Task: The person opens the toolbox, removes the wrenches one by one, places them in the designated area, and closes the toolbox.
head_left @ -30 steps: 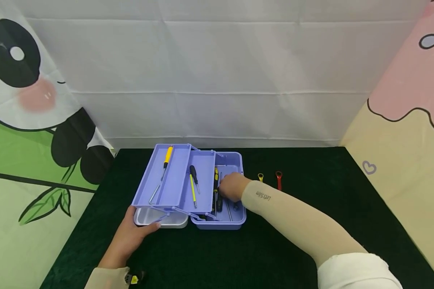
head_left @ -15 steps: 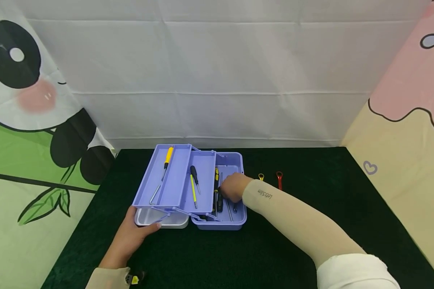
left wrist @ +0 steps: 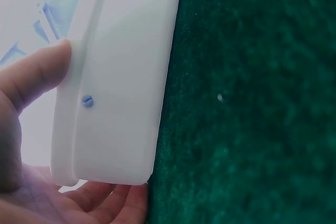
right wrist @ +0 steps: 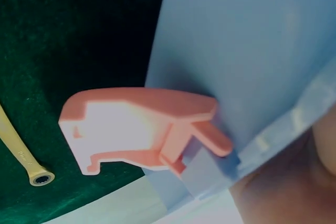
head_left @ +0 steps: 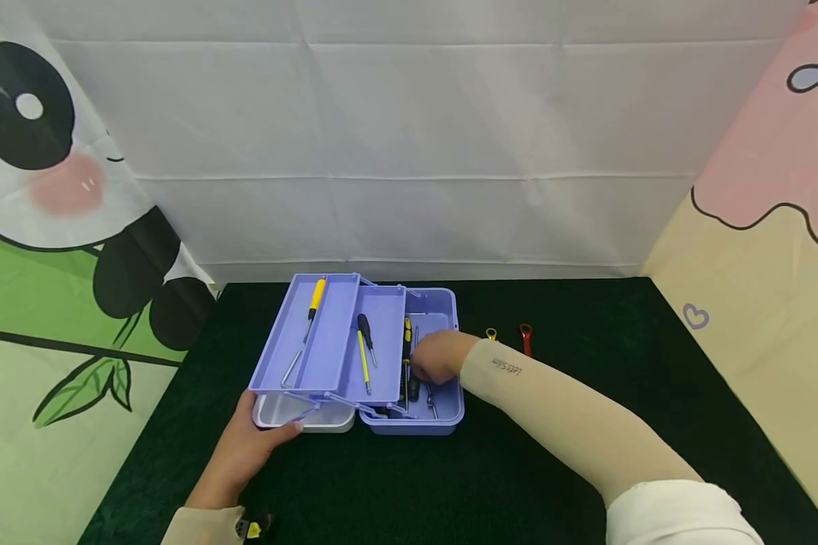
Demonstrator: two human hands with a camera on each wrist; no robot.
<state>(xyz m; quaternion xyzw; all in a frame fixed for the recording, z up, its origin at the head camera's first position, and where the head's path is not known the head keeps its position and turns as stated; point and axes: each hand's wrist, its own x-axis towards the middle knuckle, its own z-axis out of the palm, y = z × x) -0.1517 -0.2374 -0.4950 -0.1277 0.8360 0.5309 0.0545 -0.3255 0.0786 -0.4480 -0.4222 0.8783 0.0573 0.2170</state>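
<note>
I see two wrenches (head_left: 507, 337) lying on the worktop (head_left: 518, 469), right of the toolbox (head_left: 443, 306). My left hand (head_left: 245, 446) grips the white lid (left wrist: 113, 87), thumb on top. My right hand (head_left: 435, 357) is among the screwdrivers (head_left: 409, 363) in the box; I cannot tell how its fingers lie.

A person's bare hands emerge from beige arm sleeves, the right sleeve (head_left: 572, 424) printed with small dark lettering, white cloth above.

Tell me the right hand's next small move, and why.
Probably lift clear with whatever it has gripped. The right hand is down in the toolbox bottom among loose tools, while the left hand steadies the white lid. What it grips is hidden.
</note>
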